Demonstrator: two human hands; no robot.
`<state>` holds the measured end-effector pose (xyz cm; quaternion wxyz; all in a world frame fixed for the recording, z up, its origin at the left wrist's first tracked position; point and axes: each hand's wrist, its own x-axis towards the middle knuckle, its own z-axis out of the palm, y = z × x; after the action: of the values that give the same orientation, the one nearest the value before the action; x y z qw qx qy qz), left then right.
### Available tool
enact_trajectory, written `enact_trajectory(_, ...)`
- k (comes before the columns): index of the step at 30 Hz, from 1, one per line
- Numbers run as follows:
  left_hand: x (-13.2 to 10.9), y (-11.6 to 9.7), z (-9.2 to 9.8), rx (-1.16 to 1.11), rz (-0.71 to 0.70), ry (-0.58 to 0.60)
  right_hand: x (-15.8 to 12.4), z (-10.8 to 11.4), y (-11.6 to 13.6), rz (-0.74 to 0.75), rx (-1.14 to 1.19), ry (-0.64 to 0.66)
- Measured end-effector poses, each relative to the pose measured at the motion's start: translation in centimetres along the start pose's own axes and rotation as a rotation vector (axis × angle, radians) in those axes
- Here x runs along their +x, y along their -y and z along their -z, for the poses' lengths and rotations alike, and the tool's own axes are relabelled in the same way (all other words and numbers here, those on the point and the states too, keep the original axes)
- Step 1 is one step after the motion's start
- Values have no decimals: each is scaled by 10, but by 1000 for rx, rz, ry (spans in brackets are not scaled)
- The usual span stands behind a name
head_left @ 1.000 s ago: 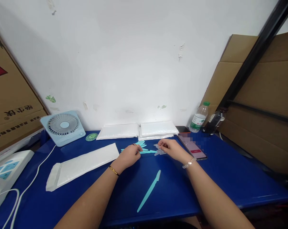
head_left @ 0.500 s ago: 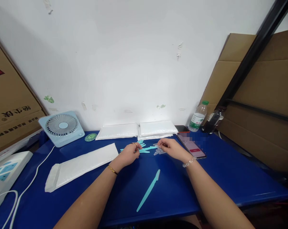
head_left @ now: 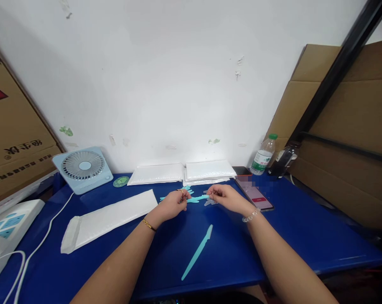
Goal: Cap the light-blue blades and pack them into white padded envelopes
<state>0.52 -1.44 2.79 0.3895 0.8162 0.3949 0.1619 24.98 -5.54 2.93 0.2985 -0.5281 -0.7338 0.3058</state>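
Observation:
Between my hands is a small turquoise razor-like tool. My left hand is closed on its left end, and my right hand pinches the right end. More turquoise pieces lie behind my left hand, partly hidden by it. Translucent pieces rest on the table beside and under my right fingertips. Nearer the front edge, a single turquoise tool lies slanted on the blue table.
White padded envelopes lie along the wall, with another at the left. A blue fan, green disc and power strip are left. Phone, water bottle and dark bottle stand or lie right.
My right fingers have shifted slightly and now pinch the right end of the turquoise tool, covering more of the translucent pieces. My left hand has moved slightly right.

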Motion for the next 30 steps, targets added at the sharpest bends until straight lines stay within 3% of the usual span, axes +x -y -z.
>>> enact_trajectory(4,-3,-2,-2,-9,-60,131,-5,3,-1,5,47,169)
enact_trajectory(6,-4,-2,-2,103,-50,63,-6,4,-3,12,27,233)
enact_trajectory(9,-3,2,0,371,35,-172,-6,5,-10,22,-115,152)
enact_trajectory(11,-1,8,2,502,86,-254,-4,6,-16,17,-265,42)
enact_trajectory(13,1,14,3,580,123,-244,-1,7,-22,7,-394,-6)
enact_trajectory(17,3,18,4,652,147,-201,3,4,-26,8,-497,31)
enact_trajectory(21,2,12,6,613,138,-225,2,1,-20,18,-510,13)
enact_trajectory(25,1,8,8,448,106,-245,1,2,-18,-24,-382,-9)
enact_trajectory(30,2,11,4,181,43,-169,3,2,-27,-37,-303,-38)
